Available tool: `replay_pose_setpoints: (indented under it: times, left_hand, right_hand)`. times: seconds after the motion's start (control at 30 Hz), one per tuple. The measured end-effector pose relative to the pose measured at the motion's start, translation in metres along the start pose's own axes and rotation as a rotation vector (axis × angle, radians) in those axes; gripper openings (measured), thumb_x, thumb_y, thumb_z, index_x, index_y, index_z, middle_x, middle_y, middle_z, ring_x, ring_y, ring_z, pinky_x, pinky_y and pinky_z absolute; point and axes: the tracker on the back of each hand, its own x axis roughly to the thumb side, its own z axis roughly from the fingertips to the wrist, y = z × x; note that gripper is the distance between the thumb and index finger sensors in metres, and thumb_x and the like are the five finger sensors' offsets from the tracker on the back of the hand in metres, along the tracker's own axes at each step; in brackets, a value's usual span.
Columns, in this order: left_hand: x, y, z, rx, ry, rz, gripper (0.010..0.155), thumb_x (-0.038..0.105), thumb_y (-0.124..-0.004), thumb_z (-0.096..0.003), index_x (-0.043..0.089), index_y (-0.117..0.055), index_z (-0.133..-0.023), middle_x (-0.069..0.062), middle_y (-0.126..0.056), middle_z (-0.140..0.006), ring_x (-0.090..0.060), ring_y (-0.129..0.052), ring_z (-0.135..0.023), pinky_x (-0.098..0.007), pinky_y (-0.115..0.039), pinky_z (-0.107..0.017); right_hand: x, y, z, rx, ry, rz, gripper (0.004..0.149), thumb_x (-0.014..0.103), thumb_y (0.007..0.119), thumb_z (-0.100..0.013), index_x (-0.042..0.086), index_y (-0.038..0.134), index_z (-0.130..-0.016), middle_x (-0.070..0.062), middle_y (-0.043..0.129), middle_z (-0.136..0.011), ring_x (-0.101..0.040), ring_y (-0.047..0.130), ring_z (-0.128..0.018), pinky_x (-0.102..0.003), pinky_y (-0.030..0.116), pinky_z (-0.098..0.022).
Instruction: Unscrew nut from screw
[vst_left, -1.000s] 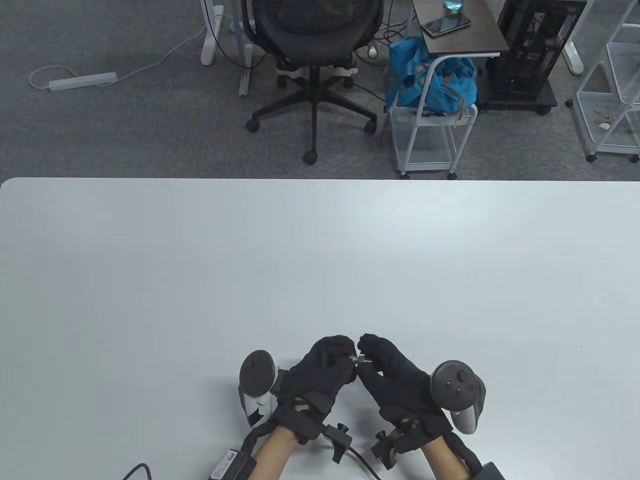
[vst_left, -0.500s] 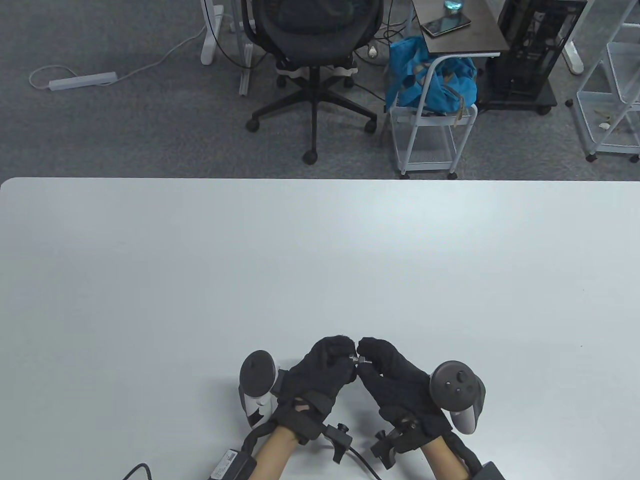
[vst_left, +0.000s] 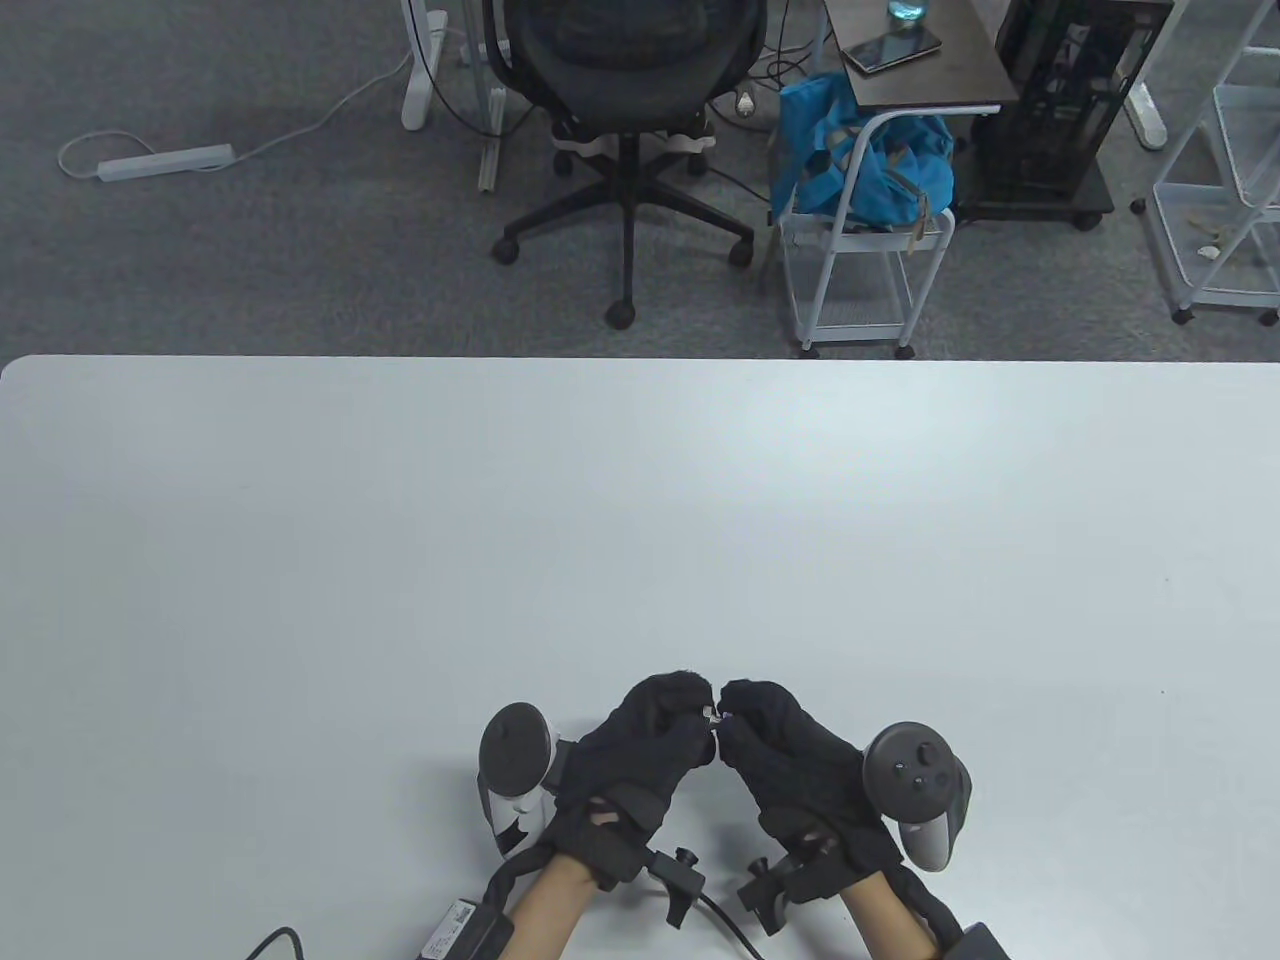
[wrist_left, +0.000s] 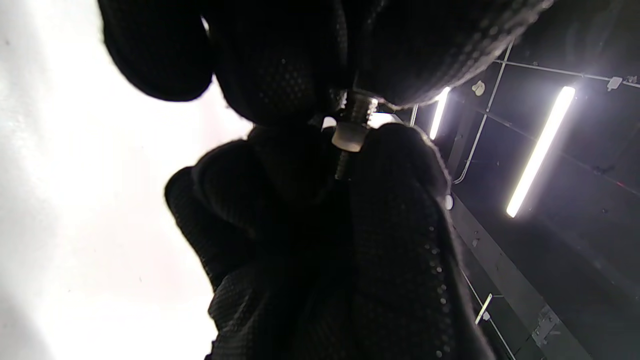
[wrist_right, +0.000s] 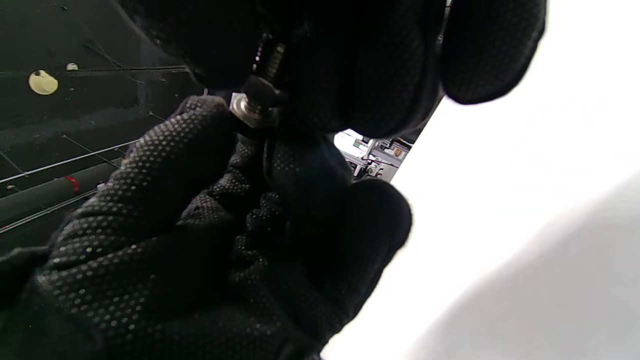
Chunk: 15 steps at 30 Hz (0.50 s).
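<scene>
A small metal screw with a nut (vst_left: 712, 714) is held just above the white table (vst_left: 640, 520) near its front edge. My left hand (vst_left: 678, 712) pinches the screw's left end. My right hand (vst_left: 742, 712) pinches from the right, its fingertips at the nut. In the left wrist view the pale nut (wrist_left: 349, 136) sits on the thread (wrist_left: 364, 102) that runs up into my left fingers (wrist_left: 290, 65), with right-hand fingers (wrist_left: 395, 165) beside it. In the right wrist view the thread (wrist_right: 274, 54) runs into my right fingers (wrist_right: 350, 65). The screw's silver end (wrist_right: 244, 107) touches my left thumb (wrist_right: 190, 130).
An office chair (vst_left: 625, 60) and a white cart with a blue bag (vst_left: 865, 170) stand on the carpet beyond the table's far edge. Glove cables (vst_left: 720, 915) trail at the near edge between my wrists.
My right fingertips have closed in leftward along the screw, so less of the shaft shows between the hands. Both hands stay in the same spot.
</scene>
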Motion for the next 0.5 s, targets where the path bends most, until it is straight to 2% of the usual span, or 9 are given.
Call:
replay_pose_setpoints:
  times: [0.27,0.3,0.37,0.43,0.5]
  left_hand:
    - [0.0001,0.0001,0.0004,0.004,0.016,0.001,0.049,0.038,-0.085,-0.0489,0.021,-0.077,-0.094,-0.014,-0.091,-0.083,-0.025,-0.098,-0.056,-0.056,-0.082,-0.053]
    - [0.0001,0.0003,0.0005,0.012,0.012,0.009,0.049,0.038,-0.085,-0.0488,0.021,-0.078,-0.094,-0.014,-0.091,-0.083,-0.025,-0.098,-0.055,-0.057,-0.082,-0.053]
    - [0.0001,0.0003,0.0003,0.017,0.01,0.009,0.048,0.037,-0.086,-0.0483,0.021,-0.078,-0.093,-0.015,-0.091,-0.083,-0.025,-0.099,-0.055,-0.056,-0.083,-0.052]
    - [0.0,-0.0001,0.0001,0.008,0.002,0.003,0.048,0.037,-0.086,-0.0484,0.022,-0.078,-0.093,-0.015,-0.091,-0.083,-0.025,-0.099,-0.056,-0.056,-0.083,-0.053]
    - [-0.0002,-0.0002,-0.0004,0.004,-0.002,-0.001,0.048,0.036,-0.086,-0.0484,0.022,-0.078,-0.094,-0.015,-0.091,-0.084,-0.025,-0.099,-0.056,-0.056,-0.082,-0.053]
  right_hand:
    - [0.0013,-0.0022,-0.0004,0.027,-0.014,-0.058,0.05,0.031,0.081,-0.053,0.022,0.068,-0.1,-0.012,0.077,-0.091,-0.039,0.082,-0.077,-0.064,0.067,-0.063]
    - [0.0008,-0.0019,-0.0005,0.03,-0.008,-0.074,0.05,0.032,0.08,-0.053,0.022,0.067,-0.101,-0.013,0.077,-0.092,-0.04,0.081,-0.078,-0.065,0.066,-0.063]
    - [-0.0006,-0.0004,-0.0004,0.037,0.007,-0.081,0.059,0.041,0.077,-0.054,0.016,0.061,-0.105,-0.018,0.072,-0.096,-0.044,0.076,-0.081,-0.067,0.062,-0.063]
    - [-0.0038,0.0005,0.0012,0.034,0.072,-0.063,0.065,0.05,0.071,-0.056,0.009,0.059,-0.106,-0.02,0.074,-0.094,-0.047,0.078,-0.078,-0.069,0.062,-0.061]
    - [-0.0053,0.0001,0.0017,-0.008,0.078,-0.012,0.06,0.049,0.072,-0.055,0.007,0.07,-0.097,-0.015,0.088,-0.078,-0.041,0.089,-0.064,-0.067,0.069,-0.056]
